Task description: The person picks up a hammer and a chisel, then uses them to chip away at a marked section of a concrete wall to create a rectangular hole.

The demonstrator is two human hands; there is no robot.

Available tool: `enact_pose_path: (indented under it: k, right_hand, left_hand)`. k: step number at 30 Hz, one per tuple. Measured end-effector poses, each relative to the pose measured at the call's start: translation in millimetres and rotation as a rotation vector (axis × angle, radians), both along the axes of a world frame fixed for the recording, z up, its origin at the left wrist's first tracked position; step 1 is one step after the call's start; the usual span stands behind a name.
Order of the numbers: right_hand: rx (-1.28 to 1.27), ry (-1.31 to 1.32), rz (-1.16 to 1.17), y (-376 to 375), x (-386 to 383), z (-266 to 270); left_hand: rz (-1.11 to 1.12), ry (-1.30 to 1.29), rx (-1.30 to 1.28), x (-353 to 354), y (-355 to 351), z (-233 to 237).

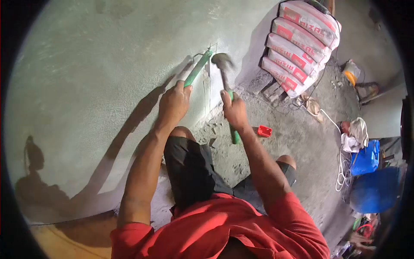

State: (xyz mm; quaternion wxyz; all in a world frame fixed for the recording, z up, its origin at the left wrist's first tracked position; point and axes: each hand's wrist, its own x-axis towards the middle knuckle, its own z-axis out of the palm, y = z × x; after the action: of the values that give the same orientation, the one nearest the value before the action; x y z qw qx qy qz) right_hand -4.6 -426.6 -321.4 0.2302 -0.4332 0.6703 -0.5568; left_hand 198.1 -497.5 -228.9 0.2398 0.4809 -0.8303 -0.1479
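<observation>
My left hand [174, 103] is closed round the lower end of a green-sleeved chisel [198, 68], which slants up against the grey plastered wall [108, 64]. The chisel's far end lies at a small marked, chipped patch [213, 46] on the wall. In my right hand [235, 111] is a hammer [226, 77] with a green handle, its blurred head raised just to the right of the chisel's far end. Thin vertical lines run down the wall below that patch. A red plastic box [264, 131] lies on the floor beside my right forearm.
Printed cement bags [297, 47] are stacked against the wall at upper right. Rubble and chips [213, 129] litter the concrete floor [310, 142] near the wall's foot. To the right are a white cable [330, 118], a blue jerrycan [365, 157] and a yellow-and-white container [351, 73].
</observation>
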Motion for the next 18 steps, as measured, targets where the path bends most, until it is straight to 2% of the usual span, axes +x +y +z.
enact_pose_path:
  k: [1,2,3,5,6,7,9,10,11,14,16,18]
  right_hand:
    - [0.259,-0.054,0.069,-4.6,-9.4,2.6]
    - [0.278,0.096,0.02,-7.5,-18.8,-24.7]
    - [0.258,0.104,0.016,-2.8,-22.4,-35.7]
    - [0.025,0.094,-0.132,20.6,-25.1,-59.6]
    - [0.054,0.19,-0.122,39.0,-29.2,-36.8]
    - [0.154,0.075,-0.044,44.2,-45.6,-41.6]
    - [0.03,-0.02,-0.062,57.7,-51.4,-12.7]
    - [0.043,-0.098,-0.051,65.9,-55.6,-3.7]
    - [0.053,-0.175,-0.04,71.2,-60.7,5.4]
    - [0.033,-0.211,0.001,87.3,-68.4,16.1]
    - [-0.006,-0.259,0.034,93.4,-66.7,20.4]
    - [-0.032,-0.254,0.035,89.5,-58.2,29.2]
  left_hand:
    - [-0.013,-0.015,-0.001,-5.7,5.8,-14.6]
    - [0.044,0.108,-0.027,-19.0,6.3,-38.0]
    - [0.114,0.248,-0.056,-33.0,4.4,-47.4]
    - [0.079,1.016,1.083,-54.0,25.7,-13.7]
    - [0.005,1.152,1.199,-74.7,38.2,-6.6]
    - [-0.058,1.294,1.316,-93.9,54.3,-2.1]
    - [-0.284,1.227,1.235,-115.7,79.1,24.9]
    - [-0.291,1.142,1.117,-120.9,80.2,24.6]
    - [-0.295,1.141,1.112,-120.7,73.7,19.2]
    - [-0.154,0.627,0.357,-89.9,53.5,1.2]
    - [-0.058,0.31,0.134,-61.3,35.3,-10.4]
    - [-0.001,0.143,0.031,-41.2,20.6,-15.0]
